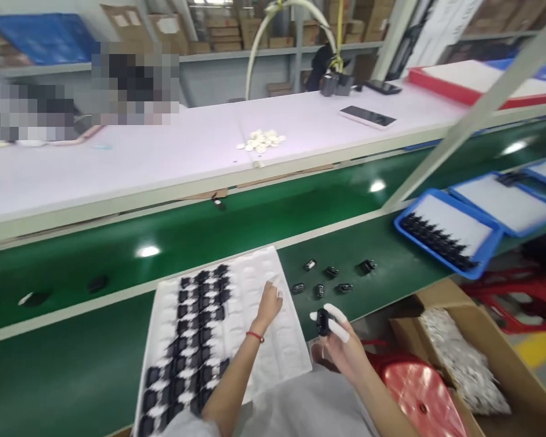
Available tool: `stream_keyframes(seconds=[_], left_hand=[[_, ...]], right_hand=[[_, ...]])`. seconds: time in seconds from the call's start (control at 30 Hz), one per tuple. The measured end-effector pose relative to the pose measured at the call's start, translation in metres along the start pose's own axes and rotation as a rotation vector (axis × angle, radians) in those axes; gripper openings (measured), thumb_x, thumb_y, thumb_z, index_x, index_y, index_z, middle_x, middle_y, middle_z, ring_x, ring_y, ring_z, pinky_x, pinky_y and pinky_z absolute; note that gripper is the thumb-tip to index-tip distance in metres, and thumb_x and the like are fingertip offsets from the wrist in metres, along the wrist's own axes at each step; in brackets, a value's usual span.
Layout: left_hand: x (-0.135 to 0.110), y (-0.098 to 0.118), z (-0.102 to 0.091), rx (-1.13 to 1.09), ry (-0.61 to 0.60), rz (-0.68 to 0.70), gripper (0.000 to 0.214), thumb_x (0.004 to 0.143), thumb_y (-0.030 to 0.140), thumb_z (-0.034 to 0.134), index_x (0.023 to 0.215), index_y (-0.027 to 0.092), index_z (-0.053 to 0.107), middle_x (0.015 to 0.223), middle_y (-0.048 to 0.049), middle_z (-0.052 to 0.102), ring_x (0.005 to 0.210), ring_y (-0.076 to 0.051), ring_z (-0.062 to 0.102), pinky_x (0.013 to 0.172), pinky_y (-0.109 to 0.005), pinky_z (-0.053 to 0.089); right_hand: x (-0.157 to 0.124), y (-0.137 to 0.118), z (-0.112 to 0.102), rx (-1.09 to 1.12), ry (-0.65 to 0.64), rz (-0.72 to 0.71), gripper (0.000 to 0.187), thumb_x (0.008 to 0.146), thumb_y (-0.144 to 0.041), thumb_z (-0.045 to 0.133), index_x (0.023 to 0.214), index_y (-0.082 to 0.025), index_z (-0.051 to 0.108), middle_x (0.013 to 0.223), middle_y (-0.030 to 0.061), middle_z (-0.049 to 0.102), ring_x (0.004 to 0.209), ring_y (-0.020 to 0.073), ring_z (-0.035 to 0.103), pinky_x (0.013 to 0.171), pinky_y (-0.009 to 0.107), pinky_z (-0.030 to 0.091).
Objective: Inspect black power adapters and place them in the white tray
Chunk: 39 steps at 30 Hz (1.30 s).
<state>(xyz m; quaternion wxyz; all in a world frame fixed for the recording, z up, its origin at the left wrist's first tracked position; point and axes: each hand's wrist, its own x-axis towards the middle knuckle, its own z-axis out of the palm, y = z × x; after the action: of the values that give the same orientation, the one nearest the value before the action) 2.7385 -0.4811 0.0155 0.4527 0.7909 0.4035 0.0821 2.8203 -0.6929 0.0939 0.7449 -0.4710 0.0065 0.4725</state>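
Nearest, the right hand (343,352), wearing white finger cots (338,329), pinches a small black plastic part (323,321) that looks light and stiff, best held by its edges, while the spread left hand (268,306) rests on a white tray (255,273) beside the green conveyor belt (404,267).

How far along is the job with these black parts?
Done: black plastic parts fill the white moulded tray's left side. In hand: the right hand holds one black part. Left: bare tray pockets at right; six loose black parts on the green conveyor belt.
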Motion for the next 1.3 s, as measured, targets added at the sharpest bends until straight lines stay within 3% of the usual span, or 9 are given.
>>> stream_keyframes(seconds=[0.13,0.27,0.43,0.63,0.83,1.0,1.13,1.2,1.3], left_hand=[[0.071,0.031,0.014,0.127,-0.219,0.205,0.036,0.093,0.033,0.062,0.125,0.019,0.058,0.136,-0.0108,0.058,0.121,-0.027,0.058,0.102,-0.052,0.050],[0.117,0.053,0.035,0.233,-0.394,0.333,0.038,0.092,0.033,0.062,0.127,0.019,0.057,0.138,-0.0110,0.056,0.123,-0.028,0.057,0.103,-0.053,0.049],[0.146,0.068,0.065,0.318,-0.555,0.392,0.036,0.092,0.033,0.062,0.125,0.018,0.058,0.134,-0.0109,0.059,0.118,-0.027,0.060,0.100,-0.051,0.051],[0.150,0.072,0.078,0.307,-0.591,0.346,0.033,0.093,0.033,0.061,0.122,0.018,0.060,0.130,-0.0102,0.061,0.114,-0.025,0.062,0.097,-0.048,0.054],[0.134,0.072,0.071,0.154,-0.483,0.203,0.032,0.092,0.034,0.062,0.119,0.016,0.061,0.124,-0.0091,0.064,0.108,-0.024,0.064,0.093,-0.047,0.056],[0.100,0.092,0.046,-0.156,-0.392,0.124,0.030,0.092,0.034,0.062,0.117,0.016,0.061,0.121,-0.0087,0.065,0.106,-0.023,0.065,0.091,-0.045,0.056],[0.040,0.118,0.006,-0.468,-0.317,0.124,0.037,0.086,0.035,0.068,0.118,0.017,0.059,0.117,-0.0083,0.065,0.101,-0.022,0.065,0.088,-0.044,0.056],[-0.001,0.130,-0.012,-0.618,-0.265,0.129,0.052,0.070,0.034,0.080,0.115,0.020,0.057,0.110,-0.0056,0.066,0.097,-0.022,0.067,0.087,-0.038,0.055],[-0.062,0.147,-0.029,-0.799,-0.187,0.118,0.052,0.061,0.035,0.082,0.104,0.021,0.058,0.100,-0.0052,0.067,0.089,-0.023,0.068,0.080,-0.034,0.055]], right_hand=[[-0.027,-0.017,-0.034,0.137,0.258,-0.100,0.037,0.059,-0.040,0.092,0.092,-0.029,0.077,0.089,0.0021,0.077,0.064,0.0129,0.064,0.062,0.025,0.054],[-0.041,-0.029,-0.042,0.227,0.395,-0.134,0.035,0.056,-0.037,0.093,0.088,-0.029,0.080,0.083,0.0005,0.077,0.057,0.0109,0.062,0.058,0.022,0.057],[-0.046,-0.063,-0.018,0.296,0.298,-0.097,0.041,0.056,-0.032,0.093,0.093,-0.022,0.080,0.095,0.0074,0.077,0.069,0.0140,0.068,0.066,0.022,0.061],[-0.048,-0.088,-0.004,0.249,0.269,-0.096,0.039,0.052,-0.034,0.096,0.085,-0.023,0.079,0.080,0.0027,0.073,0.067,0.0122,0.069,0.063,0.019,0.060],[-0.037,-0.088,-0.011,0.078,0.313,-0.165,0.044,0.055,-0.051,0.092,0.085,-0.022,0.079,0.068,0.0038,0.072,0.055,0.0119,0.063,0.051,0.020,0.053],[-0.029,-0.102,-0.025,-0.131,0.291,-0.190,0.039,0.052,-0.042,0.094,0.082,-0.021,0.080,0.060,0.0038,0.071,0.053,0.0135,0.060,0.053,0.024,0.052],[-0.023,-0.123,-0.020,-0.233,0.191,-0.239,0.033,0.046,-0.032,0.095,0.075,-0.024,0.080,0.075,0.0042,0.074,0.066,0.0177,0.066,0.066,0.029,0.057],[-0.019,-0.133,-0.010,-0.258,0.103,-0.269,0.032,0.047,-0.033,0.093,0.075,-0.025,0.080,0.086,0.0054,0.076,0.079,0.0214,0.068,0.076,0.032,0.058],[-0.016,-0.144,0.011,-0.290,-0.064,-0.273,0.027,0.055,-0.039,0.088,0.076,-0.024,0.079,0.086,0.0070,0.076,0.079,0.0229,0.068,0.071,0.032,0.058]])
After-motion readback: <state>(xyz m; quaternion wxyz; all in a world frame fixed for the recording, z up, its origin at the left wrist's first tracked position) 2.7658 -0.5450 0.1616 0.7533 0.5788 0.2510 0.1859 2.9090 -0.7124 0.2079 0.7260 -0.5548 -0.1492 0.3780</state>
